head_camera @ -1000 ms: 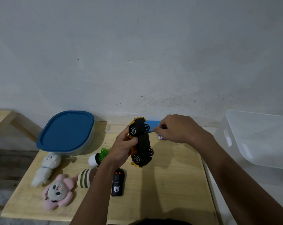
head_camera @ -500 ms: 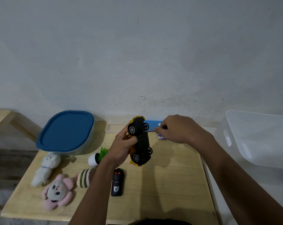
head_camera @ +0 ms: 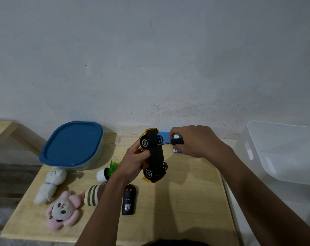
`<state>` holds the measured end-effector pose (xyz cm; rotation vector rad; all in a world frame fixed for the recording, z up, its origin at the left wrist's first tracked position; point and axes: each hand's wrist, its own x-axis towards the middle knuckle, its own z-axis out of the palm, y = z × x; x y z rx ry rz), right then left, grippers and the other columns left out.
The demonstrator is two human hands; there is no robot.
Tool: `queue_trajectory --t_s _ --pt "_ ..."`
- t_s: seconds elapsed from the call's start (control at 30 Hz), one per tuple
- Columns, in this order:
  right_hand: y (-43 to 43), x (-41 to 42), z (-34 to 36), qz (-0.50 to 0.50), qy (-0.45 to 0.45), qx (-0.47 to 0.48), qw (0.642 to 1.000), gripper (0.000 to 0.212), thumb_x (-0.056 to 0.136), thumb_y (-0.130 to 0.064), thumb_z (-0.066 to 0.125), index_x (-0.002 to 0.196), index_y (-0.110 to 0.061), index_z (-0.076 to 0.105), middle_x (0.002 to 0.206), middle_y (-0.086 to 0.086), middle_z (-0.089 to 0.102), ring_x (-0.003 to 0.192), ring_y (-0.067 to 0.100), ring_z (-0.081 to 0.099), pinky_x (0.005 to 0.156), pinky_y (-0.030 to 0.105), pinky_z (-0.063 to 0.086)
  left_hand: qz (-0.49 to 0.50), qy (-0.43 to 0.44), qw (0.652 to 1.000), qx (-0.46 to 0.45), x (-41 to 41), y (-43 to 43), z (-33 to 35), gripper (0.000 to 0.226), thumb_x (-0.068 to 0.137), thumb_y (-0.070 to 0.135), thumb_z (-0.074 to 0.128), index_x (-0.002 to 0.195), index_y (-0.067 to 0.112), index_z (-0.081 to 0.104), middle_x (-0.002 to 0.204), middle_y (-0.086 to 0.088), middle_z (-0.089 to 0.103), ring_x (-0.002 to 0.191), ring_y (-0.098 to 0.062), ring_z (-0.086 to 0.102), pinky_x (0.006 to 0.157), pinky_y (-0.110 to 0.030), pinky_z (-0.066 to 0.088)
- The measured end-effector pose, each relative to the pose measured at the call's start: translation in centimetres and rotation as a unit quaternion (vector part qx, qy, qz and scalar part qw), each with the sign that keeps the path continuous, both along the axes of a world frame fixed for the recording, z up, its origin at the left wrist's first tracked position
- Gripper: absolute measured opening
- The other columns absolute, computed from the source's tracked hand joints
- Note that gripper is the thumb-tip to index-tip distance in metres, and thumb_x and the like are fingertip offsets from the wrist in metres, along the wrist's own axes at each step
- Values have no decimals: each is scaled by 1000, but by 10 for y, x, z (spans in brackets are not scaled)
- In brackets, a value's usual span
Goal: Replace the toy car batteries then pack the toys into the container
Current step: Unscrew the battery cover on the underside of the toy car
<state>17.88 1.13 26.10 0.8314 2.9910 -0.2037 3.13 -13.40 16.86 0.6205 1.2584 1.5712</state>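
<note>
My left hand [head_camera: 133, 161] grips a yellow toy car [head_camera: 155, 157] above the wooden table [head_camera: 186, 201], its black underside turned toward me. My right hand [head_camera: 195, 141] holds a small black-handled screwdriver [head_camera: 175, 142] with its tip against the car's underside near the far wheels. A blue-lidded container [head_camera: 72, 144] stands at the back left. A small battery pack [head_camera: 177, 150] lies on the table under my right hand. A black remote control [head_camera: 128, 199] lies near the front.
Plush toys lie at the left: a white one [head_camera: 50, 183], a pink one [head_camera: 62, 210] and a striped one [head_camera: 92, 195]. A small potted plant toy [head_camera: 106, 173] lies on its side. A clear plastic bin [head_camera: 283, 151] stands to the right. A blue object [head_camera: 164, 136] rests by the wall.
My right hand drew back slightly to the right, so the screwdriver's handle and shaft now show against the car's underside. The car stayed in my left hand.
</note>
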Motion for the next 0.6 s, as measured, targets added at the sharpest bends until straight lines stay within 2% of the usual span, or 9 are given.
queue_trajectory --t_s 0.13,0.2,0.27,0.33,0.47,0.6 --pt "0 2 -2 2 -2 1 1000 16 91 -42 58 107 -41 56 99 -10 68 76 15 54 59 26 32 -1 -12 1000 -1 2 1 1 41 86 1 58 119 26 65 95 -8 70 91 -26 69 78 -44 59" --pt "0 1 -4 -5 -15 -14 1000 22 91 -51 55 108 -39 60 102 -11 67 82 15 59 63 27 37 1 -20 1000 -3 2 1 1 43 80 6 58 118 25 65 95 -10 68 90 -26 68 76 -43 60" --pt "0 1 -7 -12 -27 -19 999 34 93 -57 46 100 -32 68 96 -9 68 81 15 62 64 28 43 0 -20 1000 -2 1 1 0 42 85 1 57 120 24 64 97 -11 67 91 -26 67 75 -42 59" --pt "0 0 -9 -12 -32 -13 999 39 95 -54 41 92 -29 70 92 -7 69 77 16 63 63 28 44 -2 -19 1000 -2 1 1 -1 43 88 -2 55 121 24 63 96 -9 68 90 -26 68 75 -42 59" --pt "2 1 -5 -6 -13 -31 999 24 91 -53 51 103 -38 67 105 -13 67 88 14 63 67 28 44 -1 -30 1000 -2 3 1 -2 44 77 6 58 116 25 66 96 -10 68 90 -26 68 77 -43 60" --pt "1 -2 -2 12 -12 -37 999 21 89 -48 60 109 -43 62 111 -10 62 92 14 61 69 28 43 0 -37 999 -3 2 2 -3 45 76 8 60 118 23 64 98 -10 69 93 -27 68 81 -45 59"
